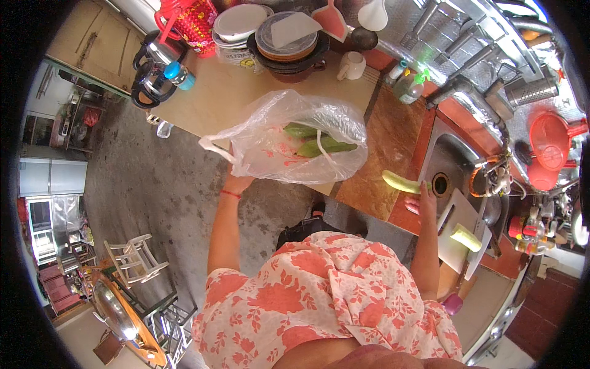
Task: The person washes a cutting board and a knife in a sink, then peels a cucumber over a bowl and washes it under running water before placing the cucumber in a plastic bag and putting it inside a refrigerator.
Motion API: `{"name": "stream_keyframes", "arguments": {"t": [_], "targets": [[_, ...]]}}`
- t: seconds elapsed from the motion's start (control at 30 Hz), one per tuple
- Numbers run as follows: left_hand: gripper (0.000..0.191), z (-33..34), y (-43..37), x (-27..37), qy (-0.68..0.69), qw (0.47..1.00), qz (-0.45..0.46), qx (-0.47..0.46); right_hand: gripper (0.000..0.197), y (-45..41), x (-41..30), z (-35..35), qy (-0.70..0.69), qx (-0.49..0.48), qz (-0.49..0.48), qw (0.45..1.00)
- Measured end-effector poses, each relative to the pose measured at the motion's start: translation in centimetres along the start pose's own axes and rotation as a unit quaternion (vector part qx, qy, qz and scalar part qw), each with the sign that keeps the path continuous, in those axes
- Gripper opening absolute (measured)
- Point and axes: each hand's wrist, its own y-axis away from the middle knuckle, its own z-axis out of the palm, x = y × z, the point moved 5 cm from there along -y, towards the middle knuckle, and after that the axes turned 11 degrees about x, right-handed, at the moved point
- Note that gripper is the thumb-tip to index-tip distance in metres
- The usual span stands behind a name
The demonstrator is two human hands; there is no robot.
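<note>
My left hand (239, 183) grips the side of a thin white plastic bag (258, 154) near its handle, with the fingers partly hidden by the plastic. Inside the bag lie green elongated vegetables, one farther back (300, 131) and another nearer the front (328, 146). Over the sink's edge, my right hand (427, 199) holds a long, pale green peeled vegetable (400, 181) by one end. To the right of that hand, a shorter peeled piece (465, 237) rests on a white cutting board (449, 251) lying across the sink.
A metal sink (449, 150) with a faucet (495, 173) is at right. Stacked dishes (288, 39), a mug (352, 65), a glass pot (154, 83) and a red thermos (191, 25) line the counter's back and left. A spray bottle (411, 87) stands behind the sink. Utensils hang on the wall.
</note>
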Motion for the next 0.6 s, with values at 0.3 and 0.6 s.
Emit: {"name": "stream_keyframes", "arguments": {"t": [0.3,0.6], "targets": [[0.111,-1.4,-4.5,15.4,0.097,0.957,0.206,0.177,0.026,13.1,-11.7,9.8,0.158,-0.129,-0.487,0.849],[0.115,-3.0,-3.3,23.9,-0.063,0.933,0.338,0.107,0.042,13.1,-10.4,26.1,0.316,-0.293,-0.557,0.710]]}}
